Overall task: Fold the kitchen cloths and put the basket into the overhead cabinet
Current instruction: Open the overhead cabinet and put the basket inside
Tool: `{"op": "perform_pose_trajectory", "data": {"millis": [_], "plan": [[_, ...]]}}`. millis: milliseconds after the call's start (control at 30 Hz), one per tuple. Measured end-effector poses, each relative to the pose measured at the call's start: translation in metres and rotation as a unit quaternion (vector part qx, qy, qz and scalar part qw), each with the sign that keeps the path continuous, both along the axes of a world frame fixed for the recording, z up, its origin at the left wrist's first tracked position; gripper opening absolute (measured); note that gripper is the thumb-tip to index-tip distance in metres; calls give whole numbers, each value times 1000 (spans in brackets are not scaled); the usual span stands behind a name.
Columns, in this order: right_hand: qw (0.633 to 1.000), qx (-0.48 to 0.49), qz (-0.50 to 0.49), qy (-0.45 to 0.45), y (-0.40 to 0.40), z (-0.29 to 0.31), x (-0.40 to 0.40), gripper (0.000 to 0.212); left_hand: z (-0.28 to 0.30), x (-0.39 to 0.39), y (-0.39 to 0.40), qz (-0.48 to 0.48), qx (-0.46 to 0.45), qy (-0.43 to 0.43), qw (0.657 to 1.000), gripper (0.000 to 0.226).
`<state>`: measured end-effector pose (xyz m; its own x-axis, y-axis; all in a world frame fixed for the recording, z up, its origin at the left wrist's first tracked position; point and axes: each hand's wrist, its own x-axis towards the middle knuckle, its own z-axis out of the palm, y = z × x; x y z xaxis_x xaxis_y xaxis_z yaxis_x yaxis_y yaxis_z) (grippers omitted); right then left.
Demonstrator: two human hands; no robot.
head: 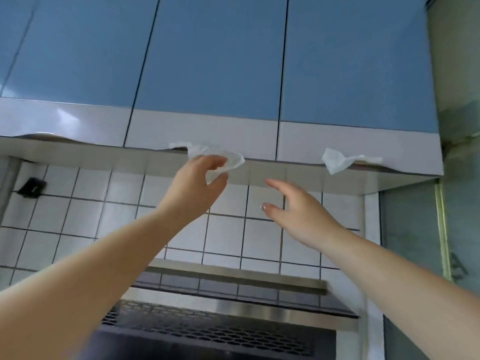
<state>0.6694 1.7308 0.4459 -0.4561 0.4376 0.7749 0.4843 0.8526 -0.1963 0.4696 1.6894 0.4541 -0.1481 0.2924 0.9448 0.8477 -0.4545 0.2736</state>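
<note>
The overhead cabinet has blue doors with a white lower band; its middle door (pixel 207 74) and right door (pixel 358 74) are both closed. A crumpled white paper tab (pixel 235 159) hangs from the bottom edge of the middle door. My left hand (pixel 197 183) is raised to this tab, with finger and thumb curved in a C around its end and a gap still between them. My right hand (pixel 298 211) is lifted lower and to the right, fingers straight and spread, holding nothing. No basket or kitchen cloths are in view.
A second white paper tab (pixel 337 162) sticks out under the right door. White wall tiles (pixel 78 203) lie below the cabinet. A steel range hood with a mesh grille (pixel 220 326) is under my arms. A black hook (pixel 32 187) sits at the left.
</note>
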Motion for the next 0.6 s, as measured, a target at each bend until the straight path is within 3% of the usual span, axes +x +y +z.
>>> {"op": "perform_pose_trajectory", "data": {"millis": [100,233,400,600], "plan": [[994,96,-38,-44,25,28,-19,59,21,-14,28,129,-7,79,989,43],[950,253,-116,-145,59,49,-46,65,39,-24,58,276,-47,167,945,58],[941,264,-142,-160,93,60,-72,68,50,-25,79,353,-58,202,912,59],[931,301,-146,-145,104,60,-83,62,54,-25,85,386,-27,200,900,49]]}}
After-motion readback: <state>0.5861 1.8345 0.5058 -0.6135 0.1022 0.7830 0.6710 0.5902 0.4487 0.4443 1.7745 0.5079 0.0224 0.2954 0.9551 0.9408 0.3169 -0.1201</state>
